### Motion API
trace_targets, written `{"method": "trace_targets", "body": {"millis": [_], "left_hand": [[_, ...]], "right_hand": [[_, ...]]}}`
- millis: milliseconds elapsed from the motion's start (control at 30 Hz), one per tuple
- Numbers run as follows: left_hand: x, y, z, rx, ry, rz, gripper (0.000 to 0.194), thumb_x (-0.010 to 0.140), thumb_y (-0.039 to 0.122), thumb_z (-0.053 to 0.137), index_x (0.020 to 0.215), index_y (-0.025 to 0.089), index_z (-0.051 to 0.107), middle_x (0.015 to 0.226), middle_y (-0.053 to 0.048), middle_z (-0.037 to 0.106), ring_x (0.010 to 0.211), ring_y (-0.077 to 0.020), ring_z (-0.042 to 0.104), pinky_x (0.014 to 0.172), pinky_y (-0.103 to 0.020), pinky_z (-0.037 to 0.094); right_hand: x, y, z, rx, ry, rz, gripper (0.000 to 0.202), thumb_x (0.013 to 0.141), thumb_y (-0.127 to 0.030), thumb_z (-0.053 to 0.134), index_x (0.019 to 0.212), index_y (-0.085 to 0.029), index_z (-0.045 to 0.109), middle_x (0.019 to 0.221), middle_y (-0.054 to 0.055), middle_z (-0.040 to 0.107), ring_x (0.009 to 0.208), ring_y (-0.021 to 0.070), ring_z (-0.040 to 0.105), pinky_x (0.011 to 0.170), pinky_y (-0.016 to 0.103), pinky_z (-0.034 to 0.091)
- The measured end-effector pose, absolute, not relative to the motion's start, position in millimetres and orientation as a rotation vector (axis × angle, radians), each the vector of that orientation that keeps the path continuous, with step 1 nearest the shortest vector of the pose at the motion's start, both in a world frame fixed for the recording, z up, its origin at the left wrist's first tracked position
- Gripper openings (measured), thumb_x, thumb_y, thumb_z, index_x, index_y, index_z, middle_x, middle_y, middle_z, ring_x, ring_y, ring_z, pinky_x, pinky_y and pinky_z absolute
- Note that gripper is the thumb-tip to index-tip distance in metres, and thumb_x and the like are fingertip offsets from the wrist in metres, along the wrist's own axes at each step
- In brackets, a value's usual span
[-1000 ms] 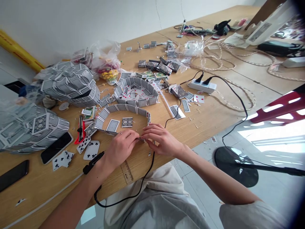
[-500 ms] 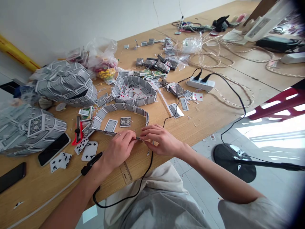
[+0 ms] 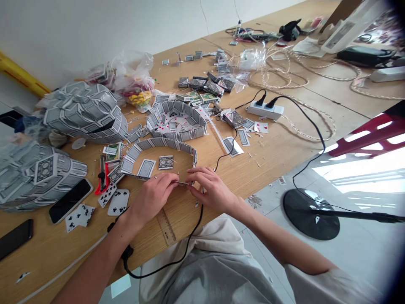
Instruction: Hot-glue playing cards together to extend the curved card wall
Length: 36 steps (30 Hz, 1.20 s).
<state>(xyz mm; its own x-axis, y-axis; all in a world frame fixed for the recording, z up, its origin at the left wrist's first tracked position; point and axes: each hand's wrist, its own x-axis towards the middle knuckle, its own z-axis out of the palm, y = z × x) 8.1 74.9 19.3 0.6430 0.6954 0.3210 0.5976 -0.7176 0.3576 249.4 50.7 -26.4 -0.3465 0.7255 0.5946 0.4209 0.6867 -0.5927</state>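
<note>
A curved wall of folded playing cards (image 3: 152, 144) stands on edge as a loop near the table's front. My left hand (image 3: 152, 195) pinches the near side of this card wall, thumb and fingers pressed together. Close by on the right, my right hand (image 3: 212, 188) grips the wall's near right corner between thumb and fingers. A short stretch of the wall's edge shows between the two hands. Inside the loop lie a dark patterned folded card (image 3: 166, 162) and a pale card (image 3: 146, 168), both flat. The fingertips partly hide the held section.
Behind is a card-walled tray (image 3: 177, 134) containing loose cards. Card-built models (image 3: 85, 109), a red utility knife (image 3: 101, 175) and a phone (image 3: 71, 200) sit left. A black cable (image 3: 196, 228) crosses the front edge; a power strip (image 3: 265, 110) lies right.
My left hand's fingers have shifted slightly left, showing more of the wall's edge between the hands. My right hand still grips the corner. The whole view has shifted a little.
</note>
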Motion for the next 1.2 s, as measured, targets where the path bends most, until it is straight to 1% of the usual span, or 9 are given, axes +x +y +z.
{"method": "trace_targets", "body": {"millis": [133, 267, 367, 467, 600, 800, 933, 1067, 1200], "left_hand": [[10.5, 75.9, 22.9, 2.635, 1.048, 0.634, 0.008, 0.107, 0.018, 0.059, 0.113, 0.023, 0.063, 0.102, -0.002, 0.075, 0.097, -0.0190, 0.074, 0.089, -0.032, 0.057], [11.0, 77.5, 24.0, 2.627, 1.003, 0.616, 0.009, 0.109, 0.018, 0.056, 0.110, 0.023, 0.064, 0.101, -0.002, 0.075, 0.099, -0.0191, 0.073, 0.092, -0.032, 0.057], [9.6, 78.5, 22.6, 2.619, 0.995, 0.613, 0.011, 0.109, 0.018, 0.056, 0.111, 0.023, 0.066, 0.104, -0.002, 0.077, 0.103, -0.0189, 0.074, 0.094, -0.032, 0.057], [7.8, 79.5, 20.7, 2.615, 0.988, 0.616, 0.013, 0.109, 0.018, 0.056, 0.112, 0.024, 0.067, 0.106, -0.002, 0.078, 0.104, -0.0188, 0.075, 0.095, -0.033, 0.058], [6.9, 80.7, 18.0, 2.631, 0.972, 0.646, 0.015, 0.108, 0.016, 0.056, 0.114, 0.023, 0.068, 0.109, -0.003, 0.079, 0.107, -0.0187, 0.076, 0.097, -0.034, 0.061], [6.5, 80.8, 15.8, 2.762, 0.961, 0.676, 0.016, 0.107, 0.018, 0.058, 0.118, 0.023, 0.069, 0.119, -0.006, 0.078, 0.113, -0.0206, 0.076, 0.102, -0.037, 0.062], [6.8, 81.9, 16.3, 2.847, 0.910, 0.622, 0.012, 0.106, 0.017, 0.060, 0.116, 0.021, 0.065, 0.114, -0.007, 0.078, 0.108, -0.0224, 0.076, 0.099, -0.038, 0.061], [8.5, 83.3, 16.8, 2.873, 0.897, 0.615, 0.005, 0.106, 0.017, 0.059, 0.108, 0.021, 0.062, 0.103, -0.006, 0.077, 0.098, -0.0224, 0.076, 0.089, -0.036, 0.060], [8.6, 84.2, 15.7, 2.841, 0.906, 0.593, 0.007, 0.107, 0.016, 0.056, 0.107, 0.022, 0.062, 0.099, -0.004, 0.076, 0.093, -0.0214, 0.075, 0.084, -0.034, 0.059]], "right_hand": [[244.4, 47.2, -29.3, -0.910, -1.916, 0.373, 0.026, 0.100, -0.013, 0.066, 0.123, -0.023, 0.060, 0.117, 0.012, 0.077, 0.116, 0.0258, 0.072, 0.102, 0.046, 0.057], [241.1, 46.5, -32.6, -0.911, -1.913, 0.297, 0.019, 0.102, -0.014, 0.065, 0.118, -0.023, 0.061, 0.115, 0.012, 0.077, 0.113, 0.0246, 0.072, 0.099, 0.044, 0.058], [239.4, 46.6, -33.8, -0.920, -1.921, 0.280, 0.014, 0.103, -0.013, 0.061, 0.112, -0.024, 0.063, 0.107, 0.009, 0.077, 0.111, 0.0239, 0.072, 0.095, 0.042, 0.057], [238.5, 46.3, -33.8, -0.916, -1.936, 0.278, 0.013, 0.104, -0.012, 0.059, 0.107, -0.024, 0.065, 0.097, 0.007, 0.077, 0.112, 0.0246, 0.071, 0.095, 0.042, 0.056], [237.4, 45.0, -34.6, -0.919, -1.928, 0.252, 0.014, 0.104, -0.013, 0.062, 0.112, -0.023, 0.066, 0.098, 0.007, 0.078, 0.114, 0.0253, 0.071, 0.097, 0.043, 0.057], [235.6, 42.4, -39.5, -0.960, -1.914, 0.218, 0.021, 0.103, -0.014, 0.064, 0.120, -0.024, 0.068, 0.100, 0.008, 0.079, 0.117, 0.0273, 0.070, 0.097, 0.047, 0.057], [235.5, 40.5, -41.0, -0.964, -1.931, 0.238, 0.023, 0.103, -0.013, 0.064, 0.123, -0.024, 0.067, 0.104, 0.008, 0.078, 0.119, 0.0282, 0.067, 0.097, 0.046, 0.058], [234.1, 39.7, -40.1, -0.961, -1.935, 0.235, 0.023, 0.104, -0.010, 0.062, 0.121, -0.024, 0.067, 0.103, 0.007, 0.079, 0.113, 0.0273, 0.066, 0.095, 0.045, 0.057], [232.4, 39.7, -38.4, -0.971, -1.969, 0.231, 0.020, 0.104, -0.010, 0.058, 0.116, -0.024, 0.066, 0.102, 0.008, 0.078, 0.114, 0.0278, 0.067, 0.093, 0.045, 0.056]]}}
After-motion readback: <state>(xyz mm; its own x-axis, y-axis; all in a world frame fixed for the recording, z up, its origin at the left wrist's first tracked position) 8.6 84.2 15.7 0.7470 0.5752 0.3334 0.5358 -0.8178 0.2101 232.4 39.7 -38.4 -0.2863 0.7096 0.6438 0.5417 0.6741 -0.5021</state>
